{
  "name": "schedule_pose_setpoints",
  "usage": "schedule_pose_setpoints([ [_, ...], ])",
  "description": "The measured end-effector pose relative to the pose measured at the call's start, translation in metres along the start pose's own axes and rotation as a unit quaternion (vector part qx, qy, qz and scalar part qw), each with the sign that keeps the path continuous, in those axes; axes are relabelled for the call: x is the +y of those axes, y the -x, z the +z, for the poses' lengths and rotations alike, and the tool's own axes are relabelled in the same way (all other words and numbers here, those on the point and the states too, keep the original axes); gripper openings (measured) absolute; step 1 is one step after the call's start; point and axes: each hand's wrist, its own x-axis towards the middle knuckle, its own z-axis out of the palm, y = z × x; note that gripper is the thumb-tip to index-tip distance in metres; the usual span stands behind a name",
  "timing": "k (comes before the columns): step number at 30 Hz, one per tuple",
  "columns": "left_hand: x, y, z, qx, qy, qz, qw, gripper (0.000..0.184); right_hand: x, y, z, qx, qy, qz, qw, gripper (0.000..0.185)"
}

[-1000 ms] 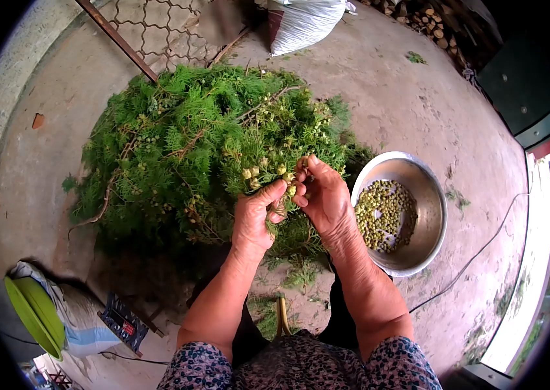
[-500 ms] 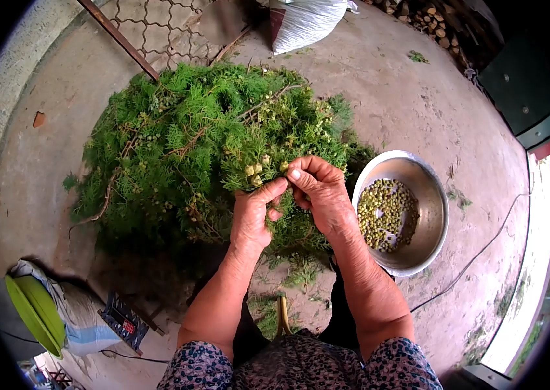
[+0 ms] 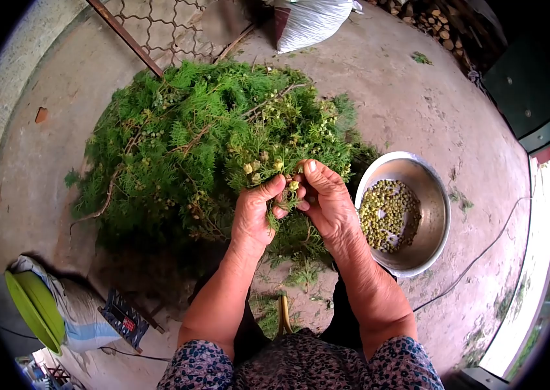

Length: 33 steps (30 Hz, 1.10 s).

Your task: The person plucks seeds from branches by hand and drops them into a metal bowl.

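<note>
My left hand (image 3: 254,209) is closed on a leafy evergreen sprig (image 3: 258,159), thumb and fingers pinching its stem. Pale yellow-green cones (image 3: 279,165) stick up from the sprig just beyond the thumb. Close on its right is my right hand (image 3: 328,201), thumb raised and fingers curled in. A small green cone (image 3: 294,186) shows at the right hand's fingertips, between the two hands. Behind the hands lies a big heap of cut evergreen branches (image 3: 177,130). A metal basin (image 3: 436,214) beside my right forearm contains many small green cones (image 3: 385,211).
A white sack (image 3: 310,26) and stacked firewood (image 3: 437,26) stand at the back. A metal bar (image 3: 125,38) leans in from the upper left. At lower left are a green plastic basin (image 3: 34,309) and a dark box (image 3: 124,320). A cable (image 3: 476,260) crosses the floor on the right.
My right hand has shifted slightly right, and its thumb has lifted away from the cones on the sprig. A green cone now shows between the hands. My left hand keeps its grip.
</note>
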Motion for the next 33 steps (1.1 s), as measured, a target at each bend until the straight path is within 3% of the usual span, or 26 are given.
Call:
schedule_pose_setpoints([
  [4, 0.003, -0.002, 0.002, 0.035, 0.031, 0.026, 0.999, 0.027, -0.007, -0.001, 0.004, -0.030, -0.028, -0.018, 0.999, 0.013],
  [11, 0.003, 0.001, 0.007, 0.102, -0.027, 0.044, 0.993, 0.020, 0.003, -0.002, 0.005, -0.046, 0.145, -0.086, 0.985, 0.012],
  [14, 0.001, 0.001, 0.003, 0.113, -0.029, 0.038, 0.992, 0.019, 0.000, -0.002, 0.002, -0.027, 0.163, -0.052, 0.985, 0.011],
  [16, 0.003, 0.000, -0.004, 0.040, 0.000, -0.004, 0.999, 0.019, 0.002, -0.002, 0.000, -0.028, 0.093, -0.031, 0.995, 0.011],
  [19, 0.006, 0.003, 0.003, 0.046, -0.007, -0.006, 0.999, 0.019, -0.003, -0.002, -0.004, -0.059, -0.017, 0.025, 0.998, 0.017],
  [21, 0.004, 0.004, 0.003, 0.009, -0.017, -0.015, 1.000, 0.021, -0.005, -0.007, -0.010, -0.064, -0.035, -0.006, 0.997, 0.018],
  [24, 0.002, 0.004, 0.014, 0.050, -0.077, 0.010, 0.996, 0.020, -0.014, -0.002, 0.002, 0.002, -0.014, -0.054, 0.998, 0.013],
  [26, 0.002, 0.003, 0.013, 0.056, -0.088, 0.016, 0.994, 0.020, -0.018, 0.001, 0.004, 0.012, 0.069, -0.105, 0.992, 0.007],
  [28, 0.003, 0.004, 0.016, 0.104, -0.164, 0.016, 0.981, 0.021, -0.019, 0.002, -0.001, -0.029, 0.211, -0.156, 0.965, 0.019],
  [30, 0.002, 0.005, 0.019, 0.091, -0.168, 0.021, 0.981, 0.020, -0.012, -0.005, -0.007, -0.045, 0.438, -0.322, 0.838, 0.024],
  [32, -0.001, 0.004, 0.019, 0.088, -0.176, 0.031, 0.980, 0.019, -0.010, -0.003, -0.005, -0.041, 0.452, -0.314, 0.834, 0.019],
  [33, -0.002, 0.004, 0.019, 0.087, -0.179, 0.037, 0.979, 0.019, -0.010, -0.001, -0.003, -0.025, 0.410, -0.257, 0.875, 0.015],
])
